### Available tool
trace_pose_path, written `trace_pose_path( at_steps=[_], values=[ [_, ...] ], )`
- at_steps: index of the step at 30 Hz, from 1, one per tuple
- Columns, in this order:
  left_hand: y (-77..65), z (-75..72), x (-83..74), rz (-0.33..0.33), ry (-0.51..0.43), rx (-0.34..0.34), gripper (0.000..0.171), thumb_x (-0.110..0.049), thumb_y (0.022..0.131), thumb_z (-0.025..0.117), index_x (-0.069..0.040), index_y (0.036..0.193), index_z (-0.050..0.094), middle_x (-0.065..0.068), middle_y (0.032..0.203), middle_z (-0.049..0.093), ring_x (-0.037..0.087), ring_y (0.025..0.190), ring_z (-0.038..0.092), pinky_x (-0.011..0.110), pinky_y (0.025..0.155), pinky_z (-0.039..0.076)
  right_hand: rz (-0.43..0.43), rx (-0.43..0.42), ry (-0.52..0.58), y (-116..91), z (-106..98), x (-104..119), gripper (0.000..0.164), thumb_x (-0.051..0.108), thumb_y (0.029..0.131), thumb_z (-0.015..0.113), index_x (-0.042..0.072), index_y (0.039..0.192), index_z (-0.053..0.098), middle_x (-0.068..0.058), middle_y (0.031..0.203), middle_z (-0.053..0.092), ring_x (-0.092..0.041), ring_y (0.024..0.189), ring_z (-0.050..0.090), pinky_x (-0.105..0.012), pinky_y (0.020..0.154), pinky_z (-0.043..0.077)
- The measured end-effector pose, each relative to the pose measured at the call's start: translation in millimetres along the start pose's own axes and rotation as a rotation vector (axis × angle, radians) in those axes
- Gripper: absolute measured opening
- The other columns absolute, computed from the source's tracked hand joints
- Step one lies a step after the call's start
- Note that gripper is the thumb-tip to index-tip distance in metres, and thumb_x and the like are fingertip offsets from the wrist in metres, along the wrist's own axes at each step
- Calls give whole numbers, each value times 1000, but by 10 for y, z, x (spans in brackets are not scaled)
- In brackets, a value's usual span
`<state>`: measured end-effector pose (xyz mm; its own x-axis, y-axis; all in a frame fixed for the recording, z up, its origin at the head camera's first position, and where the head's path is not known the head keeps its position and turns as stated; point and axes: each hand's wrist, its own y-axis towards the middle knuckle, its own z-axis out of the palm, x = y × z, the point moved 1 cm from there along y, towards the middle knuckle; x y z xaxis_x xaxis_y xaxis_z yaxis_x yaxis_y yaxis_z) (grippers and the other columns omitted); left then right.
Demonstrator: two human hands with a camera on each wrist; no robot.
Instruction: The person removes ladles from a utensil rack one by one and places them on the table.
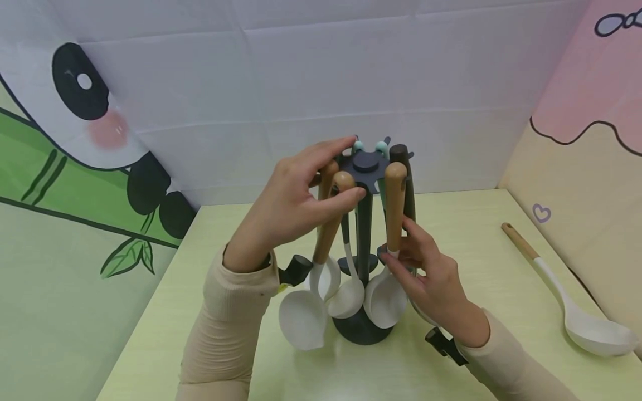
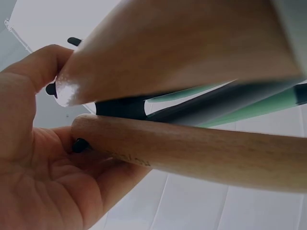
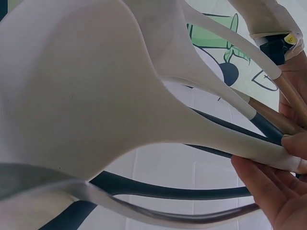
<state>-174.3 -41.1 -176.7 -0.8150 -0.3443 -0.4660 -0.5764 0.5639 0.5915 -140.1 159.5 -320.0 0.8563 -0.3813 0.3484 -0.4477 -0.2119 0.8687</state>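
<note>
A dark rotating utensil rack (image 1: 365, 161) stands upright with several kitchen utensils hanging around it. My left hand (image 1: 296, 195) holds the rack's top from the left, its thumb crossing in front of a wooden handle (image 2: 192, 151) and its fingers reaching behind. My right hand (image 1: 431, 273) pinches a white spoon (image 1: 386, 301) at the neck, just below its wooden handle (image 1: 395, 206). That spoon hangs upright at the rack's front right. In the right wrist view the spoon's broad white back (image 3: 86, 91) fills much of the frame, and my fingertips (image 3: 249, 170) touch its neck.
On the right of the pale yellow table (image 1: 461, 223) lies another white spoon (image 1: 597, 334) with a wooden handle. A white turner (image 1: 302, 320) and a small white ladle (image 1: 347, 298) hang on the rack's front left. A white cloth wall (image 1: 376, 72) rises behind.
</note>
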Motion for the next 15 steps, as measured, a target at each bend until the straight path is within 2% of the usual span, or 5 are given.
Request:
trace_pose_path(
  at_steps=[2,10,15],
  values=[
    [-4,2,-5,-6,1,1,56,-17,81,67,-2,132,47,6,121,56,10,88,52,26,71,47,4,3,1,-2,-2,1,58,29,89,56,-10,129,38,-13,89,67,-18,71,66,-21,61,54],
    [-24,15,-47,-25,31,-12,61,-19,82,66,1,134,42,3,92,55,13,76,45,27,66,41,13,18,14,-6,-5,1,58,28,90,56,-9,130,36,-11,91,66,-18,73,67,-20,61,54],
    [-58,25,-122,-35,79,-30,65,-21,81,67,1,136,39,1,86,52,11,76,45,26,75,42,13,15,10,-4,-5,6,58,29,90,55,-8,130,37,-9,91,66,-17,73,67,-20,61,54]
  ],
)
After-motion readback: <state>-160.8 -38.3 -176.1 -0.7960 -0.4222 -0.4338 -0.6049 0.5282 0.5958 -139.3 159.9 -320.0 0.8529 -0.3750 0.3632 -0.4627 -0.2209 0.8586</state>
